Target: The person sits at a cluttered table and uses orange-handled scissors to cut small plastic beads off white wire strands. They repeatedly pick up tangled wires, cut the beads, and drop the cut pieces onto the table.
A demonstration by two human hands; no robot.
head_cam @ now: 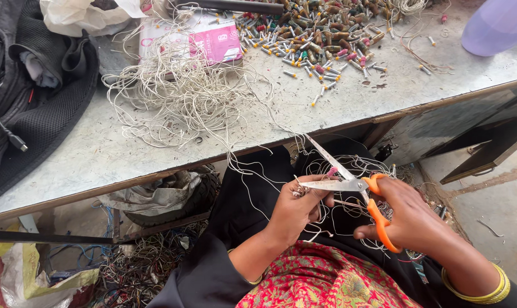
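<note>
My right hand [409, 219] grips orange-handled scissors [349, 183] with the blades spread open, one blade pointing up toward the table edge. My left hand [299, 208] pinches a small wire-ended piece [299, 190] at the blade tips, over my lap. Thin whitish wire [327, 219] trails between both hands and across the black cloth on my lap. Gold bangles circle my right wrist [486, 288].
A grey tabletop [355, 97] holds a big tangle of whitish wire [181, 94], a heap of small coloured capped pieces [321, 31], a pink box [215, 40], a lilac container [498, 25], and dark bags with a cable [19, 85] at left. More tangled wire [138, 268] lies underneath.
</note>
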